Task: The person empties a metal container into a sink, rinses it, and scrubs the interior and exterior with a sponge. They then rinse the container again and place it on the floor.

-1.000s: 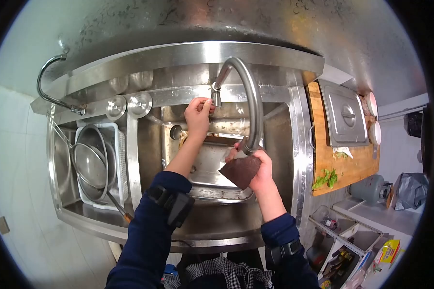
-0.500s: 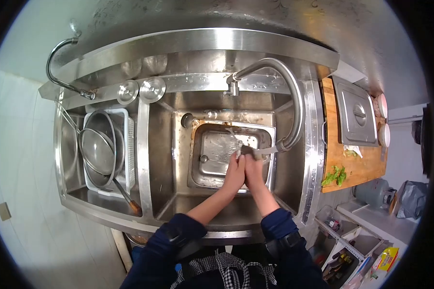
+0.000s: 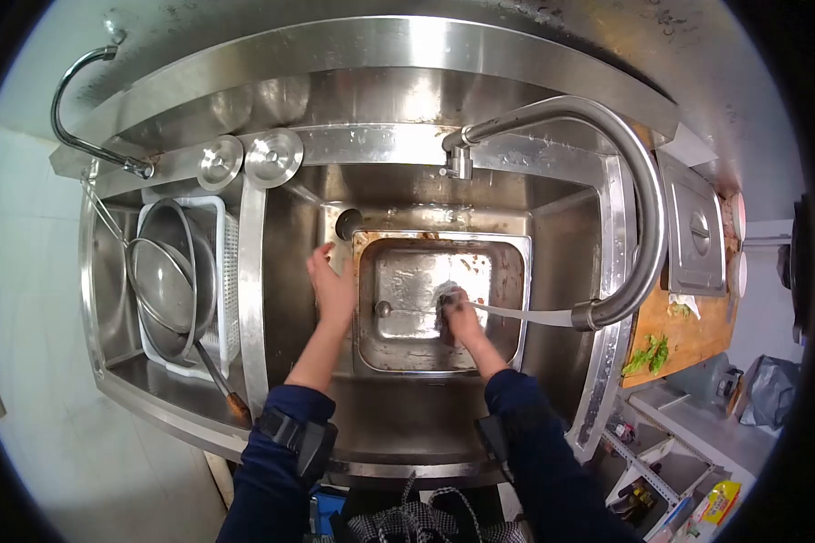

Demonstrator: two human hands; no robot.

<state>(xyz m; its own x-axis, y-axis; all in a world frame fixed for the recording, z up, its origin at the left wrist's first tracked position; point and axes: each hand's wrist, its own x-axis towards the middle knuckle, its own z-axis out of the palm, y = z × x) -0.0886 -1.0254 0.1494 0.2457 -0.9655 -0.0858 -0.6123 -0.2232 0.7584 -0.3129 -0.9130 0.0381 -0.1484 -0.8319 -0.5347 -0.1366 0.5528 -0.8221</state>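
Observation:
My right hand (image 3: 465, 323) is closed around a small dark, greyish wad (image 3: 446, 297), too blurred to name. It holds the wad over a rectangular metal pan (image 3: 528, 271) that sits inside the big sink (image 3: 290, 262). Water (image 3: 534, 315) runs from the curved faucet (image 3: 654, 195) toward the wad and my right hand. My left hand (image 3: 335, 291) hovers at the pan's left rim, fingers apart, with nothing in it. A small round metal piece (image 3: 383, 309) lies on the left of the pan's floor.
In the left basin a white basket (image 3: 229, 281) holds strainers (image 3: 161, 285), one with a wooden handle. Two round metal lids (image 3: 273, 158) lie on the back ledge. On the right, leafy greens (image 3: 647, 356) and a lidded steel container (image 3: 693, 226) rest on a wooden board (image 3: 675, 335).
My left hand has parted from my right and swung left to the pan's edge, opening. My right hand keeps the wad, slightly lower. The view has shifted, with the faucet now farther right.

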